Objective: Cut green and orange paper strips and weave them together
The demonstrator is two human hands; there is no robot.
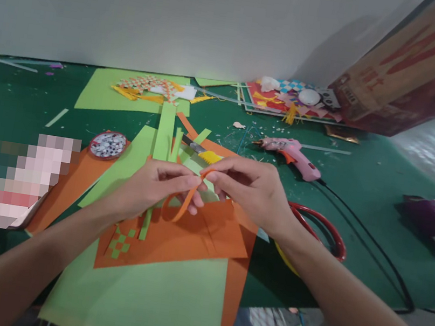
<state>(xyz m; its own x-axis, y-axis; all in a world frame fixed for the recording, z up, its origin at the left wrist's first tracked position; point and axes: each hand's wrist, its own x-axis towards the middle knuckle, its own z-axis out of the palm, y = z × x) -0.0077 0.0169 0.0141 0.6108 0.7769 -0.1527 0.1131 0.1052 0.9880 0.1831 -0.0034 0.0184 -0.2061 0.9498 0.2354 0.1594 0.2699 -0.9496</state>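
Note:
An orange paper strip [184,207] is bent into a loop, with its upper part pinched between my two hands. My left hand [161,184] grips it between thumb and fingers from the left. My right hand [252,190] pinches it from the right, fingertips close to the left thumb. Beneath them lies an orange paper sheet [206,237] with green strips woven into a small checkered patch [121,243] at its left. A yellow-handled utility knife [208,155] rests just beyond my right fingers, its blade pointing away to the left. Green paper strips [164,133] lie beyond my left hand.
A pink glue gun [296,155] with a black cord lies to the right, near red-handled scissors [324,228]. A round dish of googly eyes [108,145] stands at left. Woven paper pieces with tassels [147,89] lie at the back; a paper bag [414,72] stands at back right.

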